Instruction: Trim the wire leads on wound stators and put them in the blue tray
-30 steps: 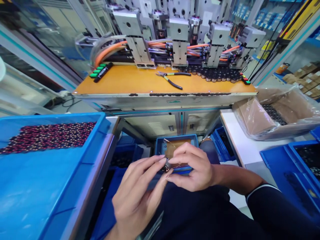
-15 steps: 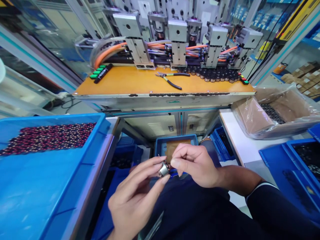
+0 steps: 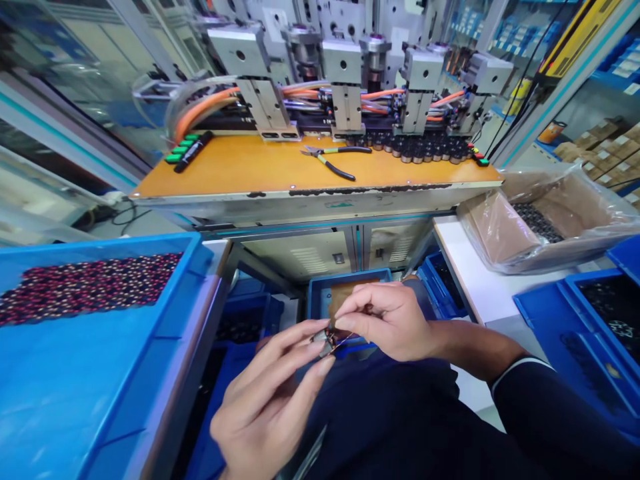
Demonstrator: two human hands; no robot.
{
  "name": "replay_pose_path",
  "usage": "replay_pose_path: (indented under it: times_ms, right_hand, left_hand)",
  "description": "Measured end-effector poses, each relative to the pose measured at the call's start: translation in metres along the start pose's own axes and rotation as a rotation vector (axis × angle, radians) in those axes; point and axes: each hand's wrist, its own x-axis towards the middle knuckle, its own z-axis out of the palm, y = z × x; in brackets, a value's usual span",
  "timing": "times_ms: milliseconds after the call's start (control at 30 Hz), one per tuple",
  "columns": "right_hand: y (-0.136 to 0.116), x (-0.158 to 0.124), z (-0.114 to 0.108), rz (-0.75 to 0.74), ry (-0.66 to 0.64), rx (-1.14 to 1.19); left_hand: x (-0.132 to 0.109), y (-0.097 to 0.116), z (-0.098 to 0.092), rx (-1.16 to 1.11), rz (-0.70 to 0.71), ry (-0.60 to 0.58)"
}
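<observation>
A small metal-bodied cylindrical part (image 3: pixel 323 342) is held between the fingers and thumb of the left hand (image 3: pixel 270 393), in front of the dark-clothed torso (image 3: pixel 385 413). Copper-coloured wire (image 3: pixel 345 341) runs from its end and appears to be pinched by the right hand (image 3: pixel 385 323), whose fingers are pressed together just beside the part — which strand is gripped cannot be told. The step in hand is judged to be the separating or straightening of wire ends; for the next move, a steady left grip and a light pull seem called for, lest the wire be kinked. On the orange surface (image 3: pixel 240 167), diagonal cutters (image 3: pixel 319 153) lie unheld. No brand can be read: the green emblem (image 3: pixel 339 205) below the surface's edge and the pale marks on the black marker pen (image 3: pixel 193 153) are too small to be made out.
</observation>
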Motion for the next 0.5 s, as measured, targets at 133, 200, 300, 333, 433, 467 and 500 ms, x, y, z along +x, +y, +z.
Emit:
replay_pose_path:
  times_ms: [133,200,300,333,433,467,500]
  right_hand:
    - [0.001,-0.003,0.002,0.096,0.000,0.066]
    - [-0.001,0.002,-0.004,0.172,-0.002,0.100]
    - [-0.003,0.037,-0.026,0.138,-0.009,-0.052]
    - [-0.002,0.057,-0.036,0.068,-0.006,-0.168]
    - [0.007,0.136,-0.062,-0.216,0.011,-0.634]
    - [0.013,0.163,-0.067,-0.253,-0.029,-0.790]
    - [0.020,0.188,-0.071,-0.259,-0.092,-0.922]
  left_hand:
    - [0.005,0.003,0.000,0.060,0.022,-0.008]
    - [0.006,0.003,-0.001,0.059,0.007,0.009]
    - [0.007,0.001,-0.005,0.044,-0.022,0.040]
    - [0.007,0.000,-0.007,0.040,-0.032,0.054]
    - [0.009,0.000,-0.013,0.046,-0.052,0.109]
    - [0.010,0.000,-0.014,0.048,-0.052,0.125]
    - [0.010,0.001,-0.016,0.050,-0.050,0.137]
